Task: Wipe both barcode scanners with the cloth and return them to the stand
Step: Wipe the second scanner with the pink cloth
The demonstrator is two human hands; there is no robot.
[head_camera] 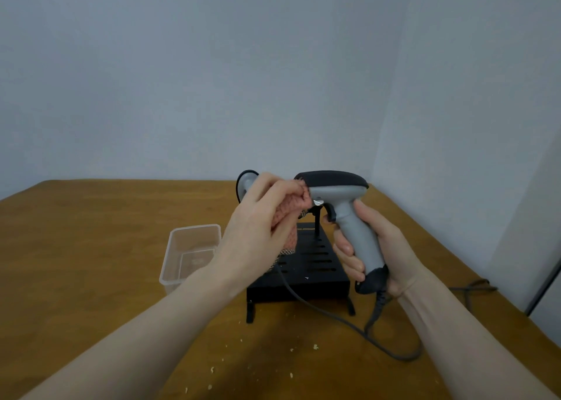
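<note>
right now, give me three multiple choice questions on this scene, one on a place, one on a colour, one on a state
1. Where is the clear plastic container?
A. left of the black stand
B. on top of the stand
C. right of the stand

2. What colour is the cloth?
A. blue
B. pink
C. white

3. What is the right hand doing?
A. resting flat on the table
B. gripping the scanner's handle
C. holding the cloth

Answers:
1 A, it sits on the wooden table left of the black stand.
2 B, the left hand holds pink fabric against the barcode scanner.
3 B, its fingers wrap the grey handle.
</note>
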